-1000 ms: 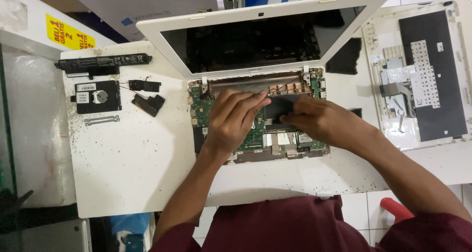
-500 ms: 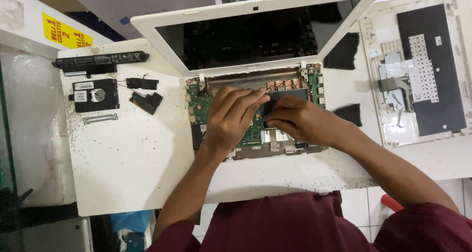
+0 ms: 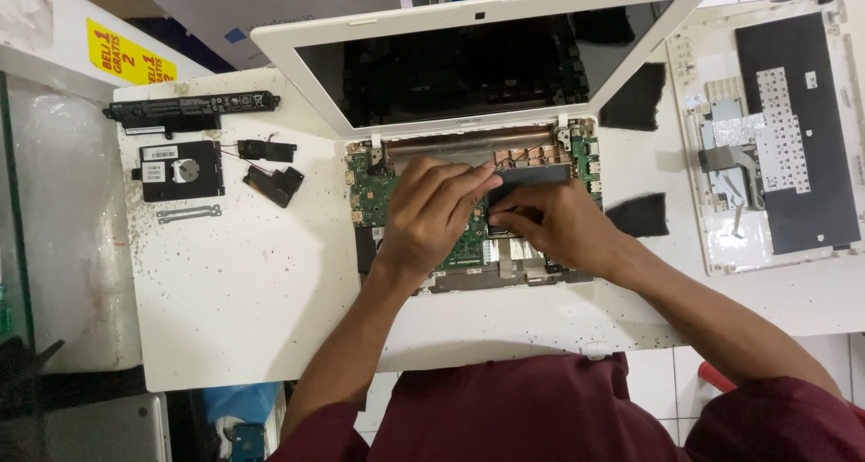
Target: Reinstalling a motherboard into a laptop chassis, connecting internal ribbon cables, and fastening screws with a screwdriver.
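Observation:
An opened white laptop [image 3: 468, 57] lies on the white table [image 3: 234, 300] with its base uncovered, showing a green circuit board [image 3: 371, 192] and copper heat pipe [image 3: 468, 142]. My left hand [image 3: 432, 214] rests on the board's middle, fingers pressed toward a dark flat part [image 3: 532, 176]. My right hand [image 3: 554, 223] meets it from the right, fingertips pinched at the same spot beside the dark part. What lies under the fingertips is hidden.
At the left lie a long black battery [image 3: 189, 111], a black hard drive [image 3: 180, 169], two small black speakers [image 3: 270, 178] and a metal bracket [image 3: 189, 213]. The removed white keyboard cover [image 3: 775, 129] lies upside down at the right. Black foam pieces [image 3: 638, 214] sit near it.
Both hands stayed on the board, fingers shifting slightly. The view has drifted, so the laptop sits a little further left in the picture.

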